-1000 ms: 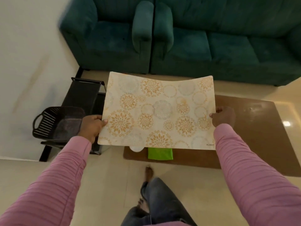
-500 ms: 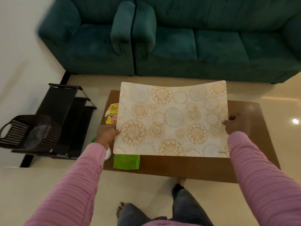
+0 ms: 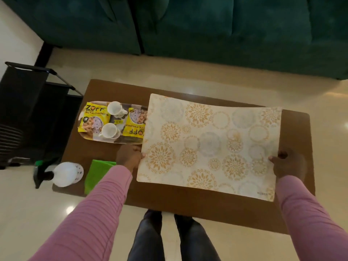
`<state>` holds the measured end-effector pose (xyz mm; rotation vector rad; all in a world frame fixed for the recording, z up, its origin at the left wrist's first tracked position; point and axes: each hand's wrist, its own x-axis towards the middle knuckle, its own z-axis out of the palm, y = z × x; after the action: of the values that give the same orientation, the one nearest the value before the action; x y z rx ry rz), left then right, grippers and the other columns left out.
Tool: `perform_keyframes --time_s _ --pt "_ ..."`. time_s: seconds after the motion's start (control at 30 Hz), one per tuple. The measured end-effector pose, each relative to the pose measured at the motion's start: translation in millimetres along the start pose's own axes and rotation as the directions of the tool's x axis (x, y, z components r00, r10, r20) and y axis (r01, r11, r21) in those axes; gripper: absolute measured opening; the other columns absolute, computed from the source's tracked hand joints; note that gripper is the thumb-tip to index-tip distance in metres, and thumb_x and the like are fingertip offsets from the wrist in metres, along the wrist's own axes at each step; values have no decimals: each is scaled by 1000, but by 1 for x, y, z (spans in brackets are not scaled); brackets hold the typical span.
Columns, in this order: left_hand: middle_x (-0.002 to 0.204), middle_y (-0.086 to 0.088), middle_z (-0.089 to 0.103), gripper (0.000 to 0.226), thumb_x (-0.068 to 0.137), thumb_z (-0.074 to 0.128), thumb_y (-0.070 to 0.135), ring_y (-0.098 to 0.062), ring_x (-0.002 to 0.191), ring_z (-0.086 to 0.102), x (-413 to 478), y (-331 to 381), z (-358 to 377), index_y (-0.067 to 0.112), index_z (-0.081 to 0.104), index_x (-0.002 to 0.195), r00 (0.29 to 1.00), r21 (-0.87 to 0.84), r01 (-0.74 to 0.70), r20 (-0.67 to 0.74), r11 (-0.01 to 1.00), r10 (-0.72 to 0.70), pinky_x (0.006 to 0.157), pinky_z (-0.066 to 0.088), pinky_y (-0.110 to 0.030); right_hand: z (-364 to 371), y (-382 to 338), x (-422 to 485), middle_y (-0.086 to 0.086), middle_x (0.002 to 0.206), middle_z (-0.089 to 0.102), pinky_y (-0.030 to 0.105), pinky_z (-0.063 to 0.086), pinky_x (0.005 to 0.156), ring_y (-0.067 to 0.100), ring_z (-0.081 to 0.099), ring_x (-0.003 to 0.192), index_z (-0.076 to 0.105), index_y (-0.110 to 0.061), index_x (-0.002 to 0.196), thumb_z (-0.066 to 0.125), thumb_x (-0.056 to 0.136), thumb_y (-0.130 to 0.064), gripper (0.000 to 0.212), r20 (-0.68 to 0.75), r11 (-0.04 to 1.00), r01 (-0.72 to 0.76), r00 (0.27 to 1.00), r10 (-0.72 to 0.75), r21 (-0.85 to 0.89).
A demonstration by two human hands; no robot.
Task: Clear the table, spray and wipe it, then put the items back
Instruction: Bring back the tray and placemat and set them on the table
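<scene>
A cream placemat (image 3: 211,146) with gold flower prints is held flat over the brown table (image 3: 188,200). My left hand (image 3: 129,157) pinches its left edge and my right hand (image 3: 288,164) pinches its right edge. At the table's left end stands a tray (image 3: 94,138) with two white cups (image 3: 115,108) (image 3: 110,131) and two yellow snack packets (image 3: 93,117) (image 3: 136,125); the mat's corner overlaps it. A green cloth (image 3: 96,174) and a white spray bottle (image 3: 62,174) lie at the front left corner.
A dark green sofa (image 3: 207,27) runs along the far side of the table. A black rack (image 3: 32,110) stands on the floor to the left. My legs (image 3: 169,240) are at the table's front edge on the cream tiled floor.
The mat has come down and to the right, from over the table's left end to over its middle. The view has tilted down, and the tray and spray bottle now show.
</scene>
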<state>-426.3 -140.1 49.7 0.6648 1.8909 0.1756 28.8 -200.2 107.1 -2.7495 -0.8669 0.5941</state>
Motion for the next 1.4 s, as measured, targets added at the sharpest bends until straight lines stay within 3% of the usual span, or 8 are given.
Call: perform_keyframes --time_s 0.1,0.17,0.5,0.6,0.77,0.9,1.07,1.4 --pt "90 -10 73 21 78 79 9 -29 82 71 29 1 23 24 69 68 994 54 1 -108 999 4 79 60 -47 34 9 29 6 80 60 41 53 69 27 56 68 65 -9 95 74 79 -16 20 14 1000 17 1000 -16 -18" --pt "85 -7 73 23 76 81 10 -27 79 71 49 3 39 24 68 63 990 115 2 -139 993 14 76 61 -45 55 17 47 3 75 56 37 50 67 26 56 66 66 -8 94 76 77 -15 20 13 999 17 1000 -17 -30" --pt "99 -12 70 23 80 79 9 -33 89 69 94 -10 93 24 64 70 988 213 7 -154 977 26 81 59 -49 105 48 92 5 77 60 44 55 75 28 61 74 68 -8 93 76 77 -12 19 90 999 -53 994 54 -8" --pt "103 -13 70 12 82 77 8 -34 92 69 93 -13 99 9 72 93 989 220 16 -145 975 16 83 58 -50 107 50 99 4 78 60 39 53 71 27 60 73 68 -8 96 75 79 -12 19 122 998 -66 990 67 -9" --pt "100 -11 71 13 82 77 12 -33 92 68 90 -11 107 8 74 95 983 259 -12 -174 966 59 85 57 -49 110 53 104 2 77 58 24 37 59 17 50 61 68 -7 92 74 79 -10 15 147 997 -77 986 76 5" --pt "95 -10 72 4 82 78 12 -32 88 69 90 -7 111 13 74 84 982 304 -20 -175 952 76 83 58 -49 113 55 106 11 86 67 30 45 65 20 54 64 66 -8 92 75 79 -9 16 158 995 -104 982 103 3" --pt "83 -5 67 28 78 81 13 -31 82 69 91 -5 114 26 63 63 975 348 0 -210 938 78 79 59 -49 118 55 106 9 109 69 34 46 76 30 64 95 61 -11 118 75 78 -6 43 158 991 -125 981 116 47" --pt "100 -13 71 12 81 79 13 -33 89 66 83 -6 122 8 73 90 955 444 -41 -247 895 166 83 56 -47 125 53 109 6 108 69 44 54 81 29 66 93 60 -15 117 74 78 -7 43 159 985 -167 975 158 42"
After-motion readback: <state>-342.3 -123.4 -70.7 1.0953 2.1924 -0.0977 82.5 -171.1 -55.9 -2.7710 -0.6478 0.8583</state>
